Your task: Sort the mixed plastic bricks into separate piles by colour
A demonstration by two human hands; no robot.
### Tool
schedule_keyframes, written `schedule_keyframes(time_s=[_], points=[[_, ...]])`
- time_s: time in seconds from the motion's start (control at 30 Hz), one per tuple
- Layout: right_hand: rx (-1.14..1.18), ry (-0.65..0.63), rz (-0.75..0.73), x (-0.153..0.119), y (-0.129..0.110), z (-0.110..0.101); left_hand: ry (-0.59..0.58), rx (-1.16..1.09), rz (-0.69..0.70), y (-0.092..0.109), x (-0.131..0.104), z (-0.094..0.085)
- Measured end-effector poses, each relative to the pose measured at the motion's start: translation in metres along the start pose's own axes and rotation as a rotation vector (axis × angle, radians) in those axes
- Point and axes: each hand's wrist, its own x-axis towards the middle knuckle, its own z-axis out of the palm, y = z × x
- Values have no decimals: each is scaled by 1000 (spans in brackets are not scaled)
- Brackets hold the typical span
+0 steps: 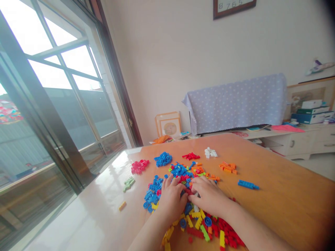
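My left hand point(173, 194) rests over a mixed pile of plastic toy bricks, its fingers spread and touching blue bricks point(179, 170) and red ones. Close beside it, my right hand point(206, 193) reaches into the same pile, thumb and fingers apart. A dark red brick point(187, 191) lies between the two hands; I cannot tell whether either one touches it. Yellow bricks point(198, 222) and a lime green brick point(205, 233) lie nearer to me. Many red bricks point(227, 232) spread under my right forearm. My palms hide part of the pile.
Around the pile on the wooden table point(282, 202) sit sorted groups: pink bricks point(140, 167), blue bricks point(163, 159), red bricks point(191, 156), white bricks point(210, 152), orange bricks point(228, 167) and pale green bricks point(128, 183). A long blue piece point(248, 184) lies right, a yellow brick point(122, 206) left.
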Motion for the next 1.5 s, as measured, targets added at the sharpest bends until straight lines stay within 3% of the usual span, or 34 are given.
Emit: schedule_keyframes(time_s=[0.33, 0.47, 0.7, 0.83, 1.0, 1.27, 1.37, 1.5], points=[[52, 81, -32, 6, 3, 4, 103, -102, 26, -1, 1, 0], [151, 128, -32, 8, -1, 0, 163, -247, 13, -2, 3, -2], [555, 75, 50, 6, -9, -4, 159, -790, -52, -2, 2, -11], [839, 13, 60, 7, -12, -8, 123, -958, -145, -2, 2, -13], [975, -11, 59, 8, -12, -4, 110, -958, -179, -3, 1, -15], [948, -13, 77, 7, -9, -2, 1, -1109, -119, -9, -1, -11], [968, -28, 87, 7, -9, -3, 52, -1068, -170, -18, 1, -9], [945, -34, 138, 6, -6, -8, 244, -924, -254, -34, 5, -17]])
